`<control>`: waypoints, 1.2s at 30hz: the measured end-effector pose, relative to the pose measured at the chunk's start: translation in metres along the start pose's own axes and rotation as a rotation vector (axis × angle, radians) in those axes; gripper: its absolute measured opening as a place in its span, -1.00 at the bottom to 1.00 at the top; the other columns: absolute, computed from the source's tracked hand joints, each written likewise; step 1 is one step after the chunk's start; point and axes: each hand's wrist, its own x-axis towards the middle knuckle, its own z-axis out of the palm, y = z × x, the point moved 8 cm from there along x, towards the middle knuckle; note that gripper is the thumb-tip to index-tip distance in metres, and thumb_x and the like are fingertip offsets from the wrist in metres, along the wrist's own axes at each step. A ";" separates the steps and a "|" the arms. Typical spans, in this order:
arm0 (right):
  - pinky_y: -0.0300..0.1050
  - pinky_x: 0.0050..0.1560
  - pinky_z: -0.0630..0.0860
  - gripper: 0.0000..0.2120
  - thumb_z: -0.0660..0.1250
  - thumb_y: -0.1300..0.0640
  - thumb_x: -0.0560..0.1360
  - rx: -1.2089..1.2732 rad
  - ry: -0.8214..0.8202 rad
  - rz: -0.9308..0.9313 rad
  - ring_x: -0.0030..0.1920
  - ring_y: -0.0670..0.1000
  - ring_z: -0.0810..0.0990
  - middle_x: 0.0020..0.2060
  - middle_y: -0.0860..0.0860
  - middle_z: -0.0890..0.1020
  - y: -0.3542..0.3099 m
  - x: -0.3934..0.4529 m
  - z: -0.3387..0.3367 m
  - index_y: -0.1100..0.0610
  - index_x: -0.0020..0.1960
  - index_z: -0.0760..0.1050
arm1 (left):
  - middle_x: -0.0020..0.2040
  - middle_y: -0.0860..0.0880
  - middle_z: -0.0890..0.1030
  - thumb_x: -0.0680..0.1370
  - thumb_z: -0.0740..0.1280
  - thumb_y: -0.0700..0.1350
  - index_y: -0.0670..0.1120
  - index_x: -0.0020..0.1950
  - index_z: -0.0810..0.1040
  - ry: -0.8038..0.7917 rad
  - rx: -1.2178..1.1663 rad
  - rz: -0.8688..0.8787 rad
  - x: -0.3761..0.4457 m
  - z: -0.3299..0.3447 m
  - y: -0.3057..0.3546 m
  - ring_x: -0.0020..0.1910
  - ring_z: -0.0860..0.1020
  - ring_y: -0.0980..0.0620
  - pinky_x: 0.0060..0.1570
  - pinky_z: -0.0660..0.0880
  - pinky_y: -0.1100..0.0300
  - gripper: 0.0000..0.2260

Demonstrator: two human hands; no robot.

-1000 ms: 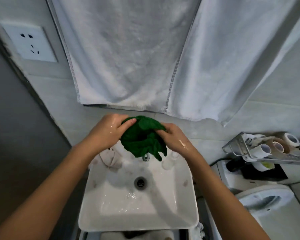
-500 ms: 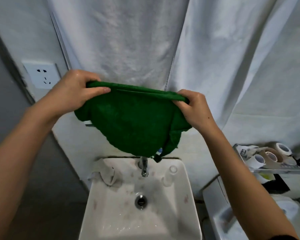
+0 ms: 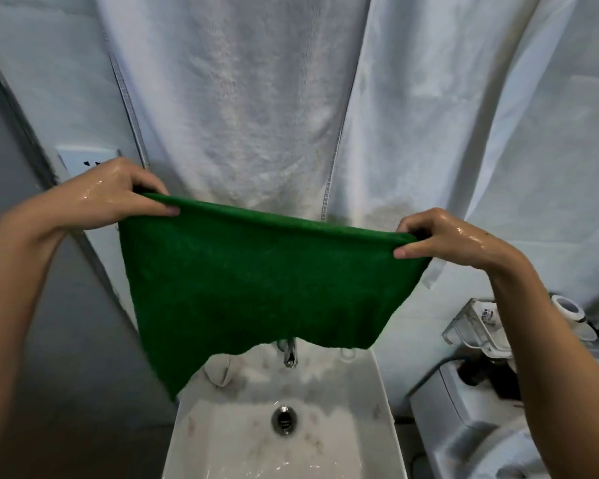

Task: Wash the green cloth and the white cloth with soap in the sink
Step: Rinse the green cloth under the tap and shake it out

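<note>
The green cloth [image 3: 256, 288] hangs spread out flat above the white sink [image 3: 381, 402]. My left hand [image 3: 118, 198] pinches its upper left corner and my right hand [image 3: 440, 240] pinches its upper right corner; both hands are wet. The cloth's lower edge covers most of the tap [image 3: 290, 356]. A crumpled white cloth [image 3: 218, 368] lies on the sink's back left ledge, partly hidden by the green cloth. The drain [image 3: 283, 418] sits in the basin, which holds some water.
Large white towels [image 3: 256, 98] hang on the wall behind the sink. A wall socket [image 3: 83, 160] is at the left. A wire rack [image 3: 481, 326] with rolls is at the right, above a white toilet [image 3: 471, 433].
The bunched green cloth was lifted from the tap and pulled apart; it now hangs wider and flatter between my hands, which moved further apart.
</note>
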 end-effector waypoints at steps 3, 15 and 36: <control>-0.32 -0.28 0.49 -0.93 0.40 0.37 0.44 0.092 -0.044 0.013 -0.31 -0.11 0.59 -0.37 -0.02 0.62 0.009 -0.011 -0.005 0.26 -0.20 0.57 | -0.34 0.02 0.66 -0.10 0.37 0.55 0.07 -0.31 0.67 -0.005 -0.071 -0.030 -0.004 0.002 -0.007 -0.32 0.61 0.13 -0.13 0.51 0.05 -0.35; -0.25 -0.29 0.43 -0.92 0.43 0.13 0.48 -0.402 0.484 0.004 -0.32 -0.12 0.59 -0.37 -0.10 0.58 0.001 -0.013 -0.040 0.12 -0.16 0.58 | -0.21 -0.22 0.62 0.27 0.55 0.07 -0.03 -0.18 0.66 -0.075 -0.211 -0.062 -0.008 0.015 -0.029 -0.25 0.54 -0.02 -0.27 0.45 0.14 -0.76; -0.34 -0.42 0.48 -0.60 0.64 -0.21 0.05 0.726 0.276 0.030 -0.44 -0.14 0.52 -0.46 -0.07 0.53 0.027 -0.019 -0.037 0.03 -0.39 0.56 | -0.39 0.06 0.64 0.39 0.49 -0.11 0.00 -0.37 0.69 0.102 -0.683 -0.240 -0.011 0.008 -0.060 -0.41 0.59 0.21 -0.43 0.52 0.37 -0.86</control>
